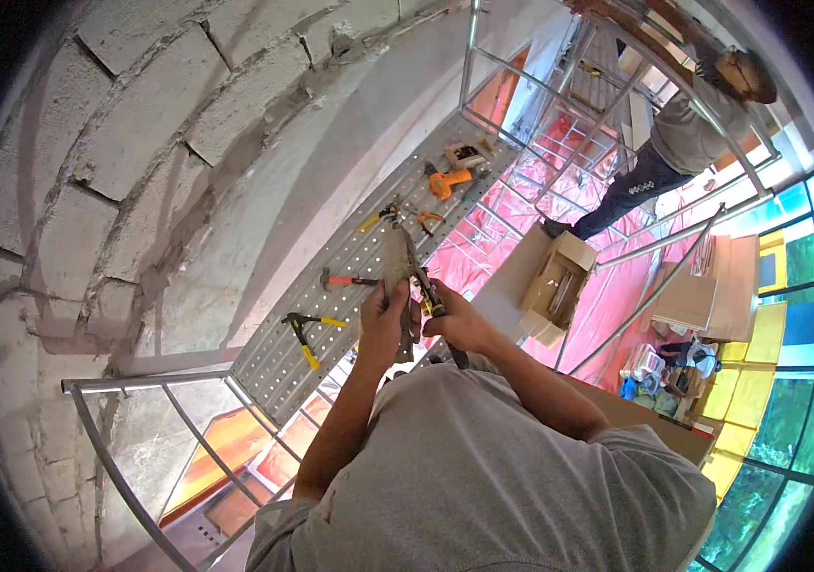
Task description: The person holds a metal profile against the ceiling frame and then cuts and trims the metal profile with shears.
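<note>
My left hand (383, 324) is closed around a long, flat, grey-brown strip (396, 255), its material unclear. My right hand (459, 322) grips a dark hand tool with yellow marks (431, 297), held against the strip's right side; its exact kind is partly hidden by my fingers. Both hands are close together in front of my chest. Below them, on a perforated metal platform (278, 381), lie a red-handled hammer (348, 280), a yellow-and-black handled cutting tool (307, 336), another yellow-handled tool (376, 220) and an orange-handled tool (430, 221).
An orange drill (449, 182) and a small open box (464, 154) sit at the platform's far end. A rough block wall (154, 191) rises at left. Scaffold rails (140, 385) border the platform. At right are an open cardboard box (557, 281) and another person (693, 138) among scaffold bars.
</note>
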A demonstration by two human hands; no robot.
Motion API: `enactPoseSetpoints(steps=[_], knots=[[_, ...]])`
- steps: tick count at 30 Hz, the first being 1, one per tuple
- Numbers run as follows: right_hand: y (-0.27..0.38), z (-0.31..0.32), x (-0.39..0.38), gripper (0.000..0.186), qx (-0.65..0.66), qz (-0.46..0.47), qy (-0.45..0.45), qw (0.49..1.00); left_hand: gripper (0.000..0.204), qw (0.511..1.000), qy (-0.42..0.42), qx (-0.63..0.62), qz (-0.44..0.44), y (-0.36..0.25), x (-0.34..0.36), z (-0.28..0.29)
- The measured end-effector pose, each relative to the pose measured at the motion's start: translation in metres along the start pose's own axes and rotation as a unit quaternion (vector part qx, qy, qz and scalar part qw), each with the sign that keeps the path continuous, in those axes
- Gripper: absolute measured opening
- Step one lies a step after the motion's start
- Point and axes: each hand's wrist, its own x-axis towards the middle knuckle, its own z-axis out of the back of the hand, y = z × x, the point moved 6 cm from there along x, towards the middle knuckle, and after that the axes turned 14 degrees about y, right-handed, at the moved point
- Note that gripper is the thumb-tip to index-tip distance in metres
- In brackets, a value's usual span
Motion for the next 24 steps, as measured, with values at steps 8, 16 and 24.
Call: enactPoseSetpoints(steps=[8, 16, 24], knots=[[0.027, -0.013, -0.013, 0.085, -0.065, -0.098, 0.034, 0.992, 0.026, 0.999, -0.003, 0.041, -0.017, 0.008, -0.004, 0.011], [0.019, -0.020, -0.014, 0.077, -0.074, -0.074, 0.033, 0.994, 0.023, 0.998, 0.003, 0.058, -0.033, 0.006, -0.015, 0.015], [0.027, -0.025, -0.014, 0.074, -0.133, -0.082, 0.048, 0.987, 0.020, 0.998, 0.028, 0.054, -0.029, 0.015, -0.026, 0.045]])
